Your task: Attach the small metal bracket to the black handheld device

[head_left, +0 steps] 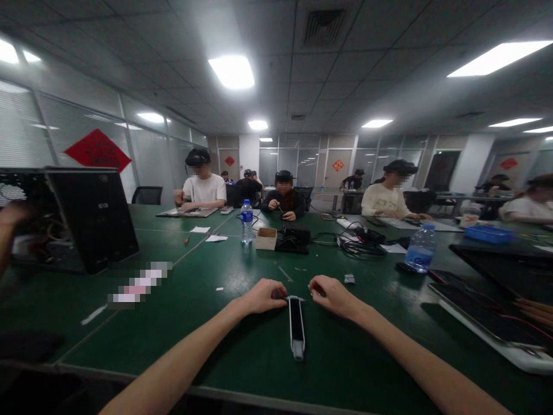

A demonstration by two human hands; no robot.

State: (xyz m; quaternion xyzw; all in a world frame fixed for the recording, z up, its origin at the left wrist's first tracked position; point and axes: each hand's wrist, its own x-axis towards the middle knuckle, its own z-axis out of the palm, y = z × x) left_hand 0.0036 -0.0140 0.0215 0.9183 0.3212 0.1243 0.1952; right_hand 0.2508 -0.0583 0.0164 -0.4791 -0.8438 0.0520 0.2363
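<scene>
A long, narrow black device with a silver frame (296, 325) lies flat on the green table (181, 334), pointing away from me. My left hand (264, 295) is curled at the left of its far end, fingers pinched together. My right hand (329, 293) is curled at the right of that same end, fingertips close to a thin pale piece that lies across the device's tip. What the fingers grip is too small to make out.
An open computer case (73, 216) stands at the left. Two water bottles (246, 221) (420, 246), a small cardboard box (266, 238), black cables (360, 245) and a disassembled laptop (492, 305) are on the table. Several people work on the far side.
</scene>
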